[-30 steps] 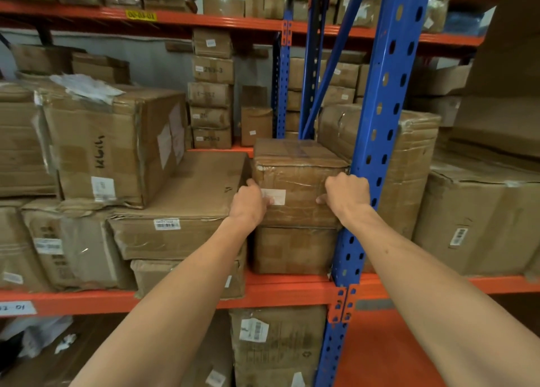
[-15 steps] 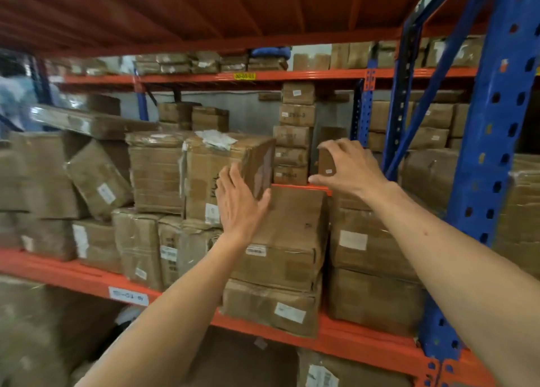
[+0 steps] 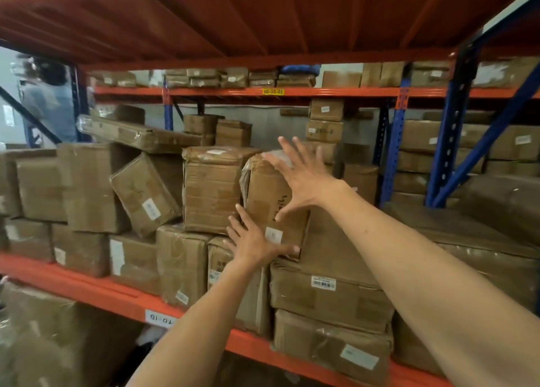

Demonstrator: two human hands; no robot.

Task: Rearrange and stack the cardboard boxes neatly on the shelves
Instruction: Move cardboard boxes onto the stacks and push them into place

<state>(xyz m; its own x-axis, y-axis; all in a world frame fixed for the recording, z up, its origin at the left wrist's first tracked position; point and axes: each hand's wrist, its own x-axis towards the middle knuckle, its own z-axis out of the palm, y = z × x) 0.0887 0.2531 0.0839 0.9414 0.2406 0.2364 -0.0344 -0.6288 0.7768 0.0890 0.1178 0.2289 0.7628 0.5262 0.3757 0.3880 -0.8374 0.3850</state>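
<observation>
Warehouse racking, orange beams and blue uprights, with taped cardboard boxes crowded on the middle shelf [image 3: 87, 283]. I log from the head view only.

Right hand [image 3: 304, 179]: fingers spread wide, holding nothing, palm toward the upper right corner of the upright box [image 3: 263, 205]. Contact there looks likely but I cannot confirm it. Left hand [image 3: 254, 243]: also splayed, empty, laid against the lower front face of the same box, thumb at its bottom edge near a small white label.

Upright box: long axis roughly vertical, standing on the flat box [image 3: 330, 287] that lies at the shelf's front edge. It leans slightly, its top carrying loose plastic wrap. Directly left and touching or nearly so is the wrapped box [image 3: 211, 190], also upright. Further left, a tilted box [image 3: 144, 193] is wedged on its corner between neighbours.

Key relation: the upright box lies straight ahead of both hands, right hand high, left hand low; left is nearer the base. My judgement: a push or straighten of this box comes next, and the high hand would govern tipping.
</observation>
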